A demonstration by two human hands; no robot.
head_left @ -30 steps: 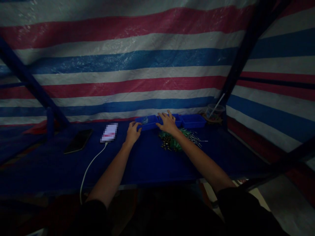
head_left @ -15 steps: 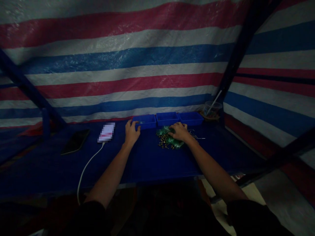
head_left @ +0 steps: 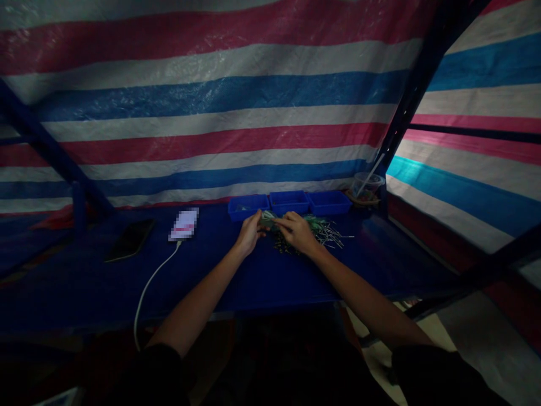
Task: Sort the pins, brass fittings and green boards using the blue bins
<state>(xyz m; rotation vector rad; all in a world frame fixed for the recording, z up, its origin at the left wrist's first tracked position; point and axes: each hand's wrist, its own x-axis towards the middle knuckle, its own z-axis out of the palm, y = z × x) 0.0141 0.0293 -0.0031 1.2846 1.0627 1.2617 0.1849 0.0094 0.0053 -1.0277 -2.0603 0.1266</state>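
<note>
A piece of pale green plastic, seemingly a small bag [head_left: 267, 215], is held up between my hands. My left hand [head_left: 249, 234] is closed on its left side, thumb and fingers around it. From the right, my right hand [head_left: 298, 232] pinches at its edge, the fingertips close to my left hand's. Beneath and beside my right hand lies a heap of small brass-coloured parts [head_left: 280, 245]. Thin silvery pins or rods [head_left: 333, 235] spread out to the right of it, with more green plastic [head_left: 316, 223] among them.
Along the back stand a left blue tray [head_left: 236, 215] with something clear in it, a middle blue tray [head_left: 289, 210] and a right blue tray [head_left: 329, 210]. A clear tub [head_left: 368, 181] sits at the back right. Left are a dark phone [head_left: 130, 241] and a lit phone [head_left: 184, 224] on a white cable [head_left: 149, 282].
My left hand has moved right, from beside the left tray to the heap, and closed on the green plastic. My right hand has shifted slightly left and now pinches, uncovering more silvery rods.
</note>
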